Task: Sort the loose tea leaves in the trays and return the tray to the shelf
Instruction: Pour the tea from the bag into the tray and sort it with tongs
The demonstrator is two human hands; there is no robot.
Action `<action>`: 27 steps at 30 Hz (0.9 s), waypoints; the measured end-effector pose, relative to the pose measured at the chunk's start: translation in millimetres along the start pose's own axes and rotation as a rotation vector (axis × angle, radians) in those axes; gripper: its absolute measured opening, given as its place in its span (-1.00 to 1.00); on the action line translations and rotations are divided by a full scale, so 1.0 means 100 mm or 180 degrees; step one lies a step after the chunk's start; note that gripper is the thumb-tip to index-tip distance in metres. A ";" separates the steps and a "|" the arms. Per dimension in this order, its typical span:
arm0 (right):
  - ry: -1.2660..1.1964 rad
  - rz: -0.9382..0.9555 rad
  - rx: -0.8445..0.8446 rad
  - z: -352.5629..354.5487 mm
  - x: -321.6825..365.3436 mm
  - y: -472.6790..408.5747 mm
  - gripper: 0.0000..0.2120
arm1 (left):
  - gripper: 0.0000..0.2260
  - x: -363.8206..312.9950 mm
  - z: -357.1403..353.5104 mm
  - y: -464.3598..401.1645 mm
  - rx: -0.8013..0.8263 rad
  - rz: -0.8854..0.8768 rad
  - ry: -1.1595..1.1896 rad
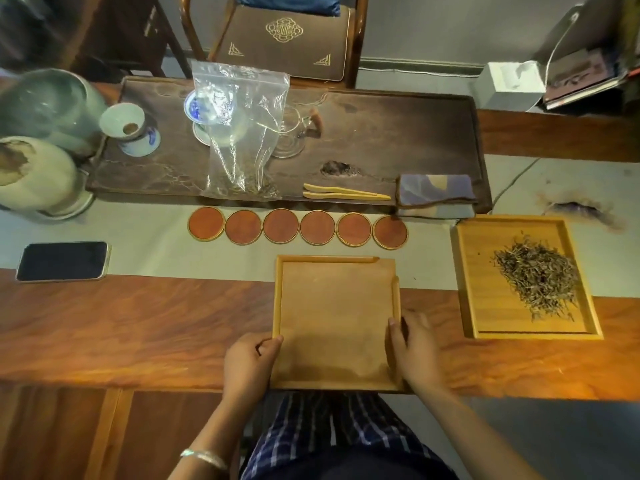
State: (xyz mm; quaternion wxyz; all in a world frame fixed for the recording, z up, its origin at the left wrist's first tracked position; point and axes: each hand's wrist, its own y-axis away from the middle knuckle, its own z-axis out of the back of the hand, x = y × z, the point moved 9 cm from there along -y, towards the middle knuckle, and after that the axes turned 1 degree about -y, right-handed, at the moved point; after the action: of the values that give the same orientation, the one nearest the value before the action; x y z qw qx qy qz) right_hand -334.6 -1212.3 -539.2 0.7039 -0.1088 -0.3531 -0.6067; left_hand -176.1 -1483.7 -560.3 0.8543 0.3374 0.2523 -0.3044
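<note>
Both hands (left hand [247, 362], right hand [412, 348]) curled, thumbs on top.

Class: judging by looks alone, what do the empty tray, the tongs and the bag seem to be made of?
Empty tray: light wood, perhaps bamboo, matte, faint grain.
Tongs: pale wood or bamboo, smooth.
Bag: clear plastic film, glossy and creased; cups show through.

Phone [62, 260] left; six coasters [298, 227] in row (touching).

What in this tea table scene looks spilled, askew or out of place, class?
A few stray leaves lie apart from the tea leaf pile in the right tray. The plastic bag is propped against the teaware on the dark tea board. The empty tray, gripped by both hands, sits straight.
</note>
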 end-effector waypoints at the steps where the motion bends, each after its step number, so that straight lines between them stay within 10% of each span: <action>1: 0.0026 -0.0049 -0.0032 -0.01 -0.01 -0.01 -0.76 | -0.79 -0.01 0.01 -0.01 -0.0023 0.0070 0.0021; 18: 0.0360 -0.0267 0.0051 0.01 -0.09 -0.14 -0.76 | -0.84 -0.19 0.02 -0.22 0.0157 0.0103 -0.0483; 27: 0.0065 0.0990 -0.0271 0.39 1.90 -1.46 -0.78 | -0.56 -1.38 1.77 -1.40 -0.1387 -0.0923 -0.0799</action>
State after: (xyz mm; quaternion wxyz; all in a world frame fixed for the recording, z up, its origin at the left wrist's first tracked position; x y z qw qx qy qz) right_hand -482.1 -1371.9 -431.7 0.7876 -0.1857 -0.2987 -0.5059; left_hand -327.6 -1646.5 -417.3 0.8788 0.0659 0.2497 -0.4013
